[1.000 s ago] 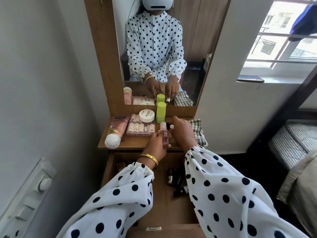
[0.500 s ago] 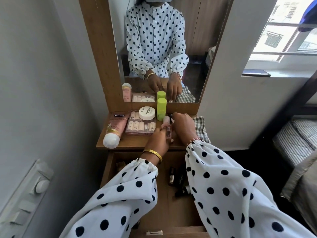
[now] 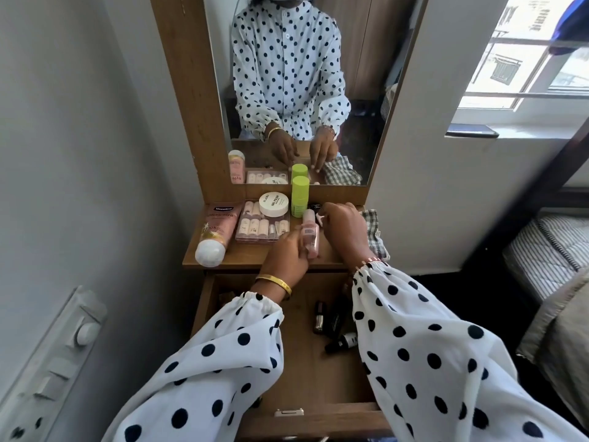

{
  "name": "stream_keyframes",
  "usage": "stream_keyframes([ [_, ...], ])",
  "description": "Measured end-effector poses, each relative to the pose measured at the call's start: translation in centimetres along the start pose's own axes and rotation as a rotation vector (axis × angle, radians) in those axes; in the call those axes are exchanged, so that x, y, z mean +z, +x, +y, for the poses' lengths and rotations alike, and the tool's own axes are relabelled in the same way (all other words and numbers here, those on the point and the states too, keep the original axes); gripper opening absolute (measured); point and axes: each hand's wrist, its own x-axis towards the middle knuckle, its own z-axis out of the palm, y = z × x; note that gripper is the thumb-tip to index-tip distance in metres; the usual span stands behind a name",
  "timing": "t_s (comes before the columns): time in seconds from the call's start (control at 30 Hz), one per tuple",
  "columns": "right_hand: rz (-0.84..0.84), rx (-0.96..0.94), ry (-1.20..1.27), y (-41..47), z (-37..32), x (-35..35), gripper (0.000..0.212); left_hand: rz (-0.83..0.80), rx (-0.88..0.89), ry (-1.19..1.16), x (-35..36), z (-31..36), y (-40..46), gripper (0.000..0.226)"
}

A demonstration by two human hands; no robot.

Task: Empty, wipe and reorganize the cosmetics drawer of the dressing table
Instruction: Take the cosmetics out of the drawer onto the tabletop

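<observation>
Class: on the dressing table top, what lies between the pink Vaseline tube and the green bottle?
In the head view: a clear case of press-on nails, with a white round jar resting on it.

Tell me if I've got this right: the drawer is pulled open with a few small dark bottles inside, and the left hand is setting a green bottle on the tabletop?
Not quite. In the head view the left hand holds a small pink bottle, not a green one; the green bottle stands untouched by the mirror. The drawer is indeed open, with dark bottles inside.

home bedroom, mirrored dressing table (image 3: 274, 261) (cosmetics on top), bed (image 3: 541, 247)
</observation>
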Motion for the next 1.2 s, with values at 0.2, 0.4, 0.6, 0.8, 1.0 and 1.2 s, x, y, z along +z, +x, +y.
stream_keyframes([
  [0.2,0.153,-0.071,0.185,-5.0,-2.6,-1.1,0.012,0.114,-0.001,-0.137,-1.0,-1.5,-3.9,0.038],
  [0.4,0.084,-0.036,0.299,-10.2,-4.9,0.7,0.010,0.221,-0.115,-0.260,-1.8,-4.7,-8.6,0.028],
  [0.6,-0.283,0.115,0.323,-13.9,-6.6,4.1,0.011,0.287,-0.321,-0.326,-2.2,-8.6,-12.3,0.024],
  [0.8,-0.578,0.381,0.260,-15.6,-7.3,7.9,0.024,0.253,-0.400,-0.378,-2.0,-9.4,-13.4,0.025],
  [1.0,-0.665,0.249,0.070,-15.3,-7.2,8.7,0.031,0.235,-0.418,-0.327,-1.9,-10.0,-13.0,0.023],
  [1.2,-0.603,0.226,0.075,-15.5,-7.1,8.9,0.022,0.136,-0.388,-0.241,-1.8,-10.0,-13.3,0.020],
])
